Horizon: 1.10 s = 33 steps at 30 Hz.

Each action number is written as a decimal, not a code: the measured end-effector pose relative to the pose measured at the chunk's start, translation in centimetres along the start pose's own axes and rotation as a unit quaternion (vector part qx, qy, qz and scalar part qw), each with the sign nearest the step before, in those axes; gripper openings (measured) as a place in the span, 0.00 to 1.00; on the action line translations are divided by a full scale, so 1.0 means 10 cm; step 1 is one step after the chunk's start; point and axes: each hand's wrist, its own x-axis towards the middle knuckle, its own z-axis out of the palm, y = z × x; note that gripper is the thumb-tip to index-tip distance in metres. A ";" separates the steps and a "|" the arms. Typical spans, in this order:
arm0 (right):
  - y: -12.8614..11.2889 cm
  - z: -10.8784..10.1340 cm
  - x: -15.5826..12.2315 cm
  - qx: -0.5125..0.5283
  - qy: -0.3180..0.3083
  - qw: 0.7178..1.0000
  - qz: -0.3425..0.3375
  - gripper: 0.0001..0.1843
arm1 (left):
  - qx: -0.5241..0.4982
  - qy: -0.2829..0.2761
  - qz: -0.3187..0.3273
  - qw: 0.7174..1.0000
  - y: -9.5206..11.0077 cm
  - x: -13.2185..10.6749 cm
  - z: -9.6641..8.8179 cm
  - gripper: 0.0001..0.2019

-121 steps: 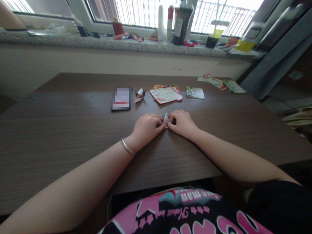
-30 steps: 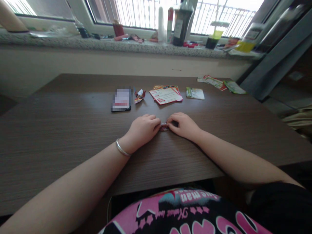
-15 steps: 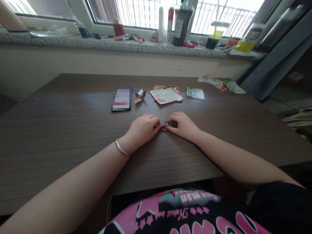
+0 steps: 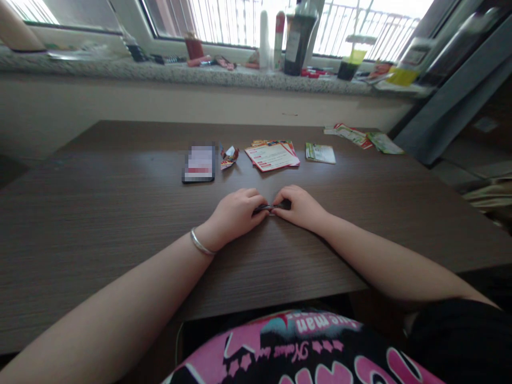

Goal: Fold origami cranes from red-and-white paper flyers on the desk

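Observation:
My left hand [image 4: 240,210], with a silver bangle on its wrist, pinches one end of a small thin flat piece [image 4: 269,207]. The other end is between the thumb and fingers of my right hand [image 4: 300,207]. Fingers cover most of this piece, which shows as a narrow dark strip low over the table; its kind I cannot make out. Beyond my hands lie a crumpled wrapper [image 4: 229,156] and a pile of printed cards [image 4: 272,156]. A smaller stack of green and white cards [image 4: 320,153] lies to their right.
A phone [image 4: 199,164] with a blurred-out screen lies on the brown table [image 4: 120,224], left of the wrapper. Torn packets [image 4: 370,138] are at the far right edge. Bottles, such as a dark one [image 4: 295,45], stand on the stone windowsill [image 4: 160,72].
The fingers of my left hand have shifted slightly right, closer to my right hand. The thin piece has turned: its coloured face showed before, now mostly a dark edge.

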 end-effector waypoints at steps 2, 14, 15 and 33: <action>-0.01 0.00 0.00 -0.005 0.000 1.000 -0.004 0.06 | 0.006 -0.003 0.006 1.000 0.00 0.01 0.00 0.10; -0.05 -0.10 -0.01 -0.034 -0.048 0.996 -0.065 0.04 | 0.057 -0.009 0.033 0.998 0.02 0.02 -0.03 0.09; -0.05 -0.10 -0.01 -0.036 -0.049 0.996 -0.065 0.03 | 0.065 -0.010 0.038 0.997 0.02 0.02 -0.03 0.09; -0.17 -0.10 -0.01 -0.107 -0.054 0.991 -0.060 0.04 | 0.073 -0.010 0.044 0.996 0.05 0.02 -0.03 0.10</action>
